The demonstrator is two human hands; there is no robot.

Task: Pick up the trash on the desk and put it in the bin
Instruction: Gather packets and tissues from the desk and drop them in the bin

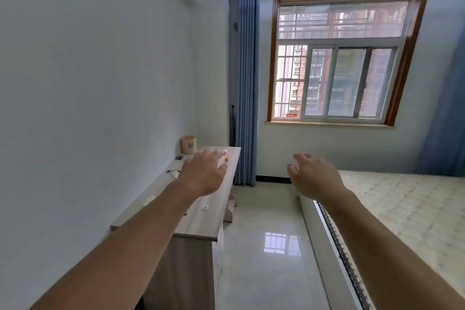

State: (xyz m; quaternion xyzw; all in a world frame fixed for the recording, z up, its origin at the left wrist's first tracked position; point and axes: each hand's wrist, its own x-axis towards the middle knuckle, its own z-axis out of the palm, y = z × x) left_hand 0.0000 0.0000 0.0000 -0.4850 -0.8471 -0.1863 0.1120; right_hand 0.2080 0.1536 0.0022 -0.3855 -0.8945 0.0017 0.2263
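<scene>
Over the bench (203, 224), left grip (203, 173): fingers spread, empty. Right grip (314, 176) equally slack and empty, off over the floor. Nearest trash: yellow bit (227, 158) and white-red bit (224, 151), just off the left fingertips at 1 o'clock; white scrap (205, 207) at 6. Probable bin (188, 144) at 11, far end; contents hidden.

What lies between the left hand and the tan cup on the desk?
Only bare desk, in the head view. Nothing sits between the left hand and the cup; a small black item lies off to the side, nearer the wall.
</scene>
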